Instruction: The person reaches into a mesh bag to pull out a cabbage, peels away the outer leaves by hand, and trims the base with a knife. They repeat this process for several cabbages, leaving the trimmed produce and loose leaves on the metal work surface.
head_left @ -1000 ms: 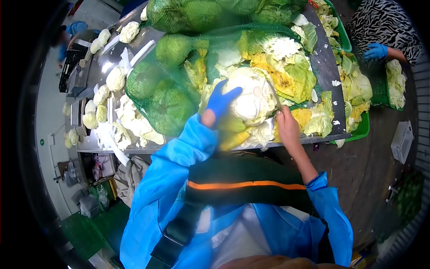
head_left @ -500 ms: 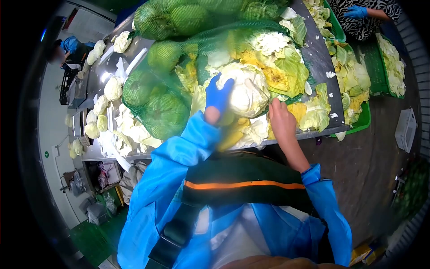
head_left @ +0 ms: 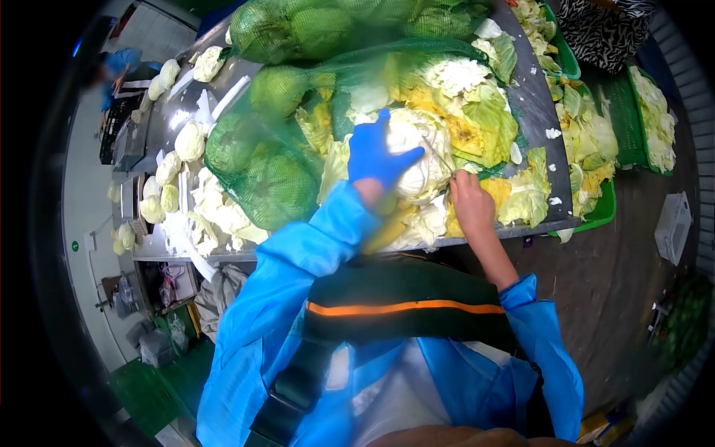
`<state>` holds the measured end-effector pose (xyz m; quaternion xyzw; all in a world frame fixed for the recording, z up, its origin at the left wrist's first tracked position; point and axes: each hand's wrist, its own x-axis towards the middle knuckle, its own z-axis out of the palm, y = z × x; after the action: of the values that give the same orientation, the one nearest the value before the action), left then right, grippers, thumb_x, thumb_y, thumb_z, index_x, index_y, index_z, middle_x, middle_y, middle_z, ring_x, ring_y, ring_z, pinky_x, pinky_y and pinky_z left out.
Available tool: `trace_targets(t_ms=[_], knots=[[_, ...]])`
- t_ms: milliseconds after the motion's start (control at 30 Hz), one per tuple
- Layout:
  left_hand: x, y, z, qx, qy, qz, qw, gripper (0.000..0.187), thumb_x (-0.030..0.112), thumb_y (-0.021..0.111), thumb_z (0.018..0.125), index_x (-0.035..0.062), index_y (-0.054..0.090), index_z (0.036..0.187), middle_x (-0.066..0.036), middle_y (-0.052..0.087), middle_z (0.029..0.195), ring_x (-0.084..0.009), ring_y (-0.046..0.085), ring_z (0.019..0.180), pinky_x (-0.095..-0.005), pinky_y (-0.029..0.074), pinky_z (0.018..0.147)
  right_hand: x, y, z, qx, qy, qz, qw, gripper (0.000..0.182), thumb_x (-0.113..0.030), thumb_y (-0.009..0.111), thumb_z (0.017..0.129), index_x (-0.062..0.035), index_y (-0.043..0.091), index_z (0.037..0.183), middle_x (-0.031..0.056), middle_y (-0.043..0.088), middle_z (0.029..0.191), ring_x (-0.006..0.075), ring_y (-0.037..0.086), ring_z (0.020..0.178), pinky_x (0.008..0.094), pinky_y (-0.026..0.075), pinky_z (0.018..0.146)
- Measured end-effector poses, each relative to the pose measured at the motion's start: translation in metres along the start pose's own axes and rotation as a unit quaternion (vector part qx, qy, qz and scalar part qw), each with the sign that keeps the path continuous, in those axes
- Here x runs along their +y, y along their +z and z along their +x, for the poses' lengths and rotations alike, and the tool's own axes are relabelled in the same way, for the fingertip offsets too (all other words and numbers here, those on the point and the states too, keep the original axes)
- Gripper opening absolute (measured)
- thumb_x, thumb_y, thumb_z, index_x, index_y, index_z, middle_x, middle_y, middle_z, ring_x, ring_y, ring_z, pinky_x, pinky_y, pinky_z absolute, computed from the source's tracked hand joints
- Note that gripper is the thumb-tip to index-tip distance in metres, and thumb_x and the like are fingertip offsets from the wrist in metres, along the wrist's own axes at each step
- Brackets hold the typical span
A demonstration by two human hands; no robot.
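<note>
A pale cabbage head (head_left: pixel 421 145) lies among loose leaves near the table's front edge. My left hand (head_left: pixel 380 155), in a blue glove, rests on its left side with thumb and fingers spread. At the cabbage's right lower side is my right hand (head_left: pixel 469 195), bare, its fingers pressed together; what they hold, if anything, is too small to tell. Yellow and green outer leaves (head_left: pixel 484 134) lie behind and to the right. Green net bags of cabbages (head_left: pixel 272 179) sit on the left.
Trimmed cabbages (head_left: pixel 189 141) and white leaves line the metal table (head_left: pixel 536 112) at left. Green crates of leaves (head_left: pixel 607 205) stand at right, near a person in patterned clothing (head_left: pixel 611 33). Another person in blue (head_left: pixel 123 61) is at upper left. A grey box (head_left: pixel 672 227) is on the floor.
My left hand has shifted over the cabbage's left side and its fingers have spread wider. My right hand has moved slightly. The person at upper right no longer shows a gloved hand.
</note>
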<state>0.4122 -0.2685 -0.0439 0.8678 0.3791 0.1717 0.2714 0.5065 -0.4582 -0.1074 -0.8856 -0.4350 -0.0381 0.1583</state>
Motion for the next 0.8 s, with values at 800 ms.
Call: trace_targets(t_ms=[800], knots=[[-0.021, -0.003, 0.009, -0.104, -0.037, -0.18, 0.977, 0.104, 0.047, 0.081, 0.069, -0.0017, 0.03, 0.146, -0.022, 0.047, 0.139, -0.0306, 0.048, 0.127, -0.0358, 0.038, 0.106, -0.024, 0.001, 0.113, 0.009, -0.074, 0.049, 0.996, 0.028, -0.028, 0.065, 0.085, -0.009, 0.049, 0.099, 0.0141, 0.061, 0.082, 0.0316, 0.064, 0.062, 0.0426, 0.051, 0.051]])
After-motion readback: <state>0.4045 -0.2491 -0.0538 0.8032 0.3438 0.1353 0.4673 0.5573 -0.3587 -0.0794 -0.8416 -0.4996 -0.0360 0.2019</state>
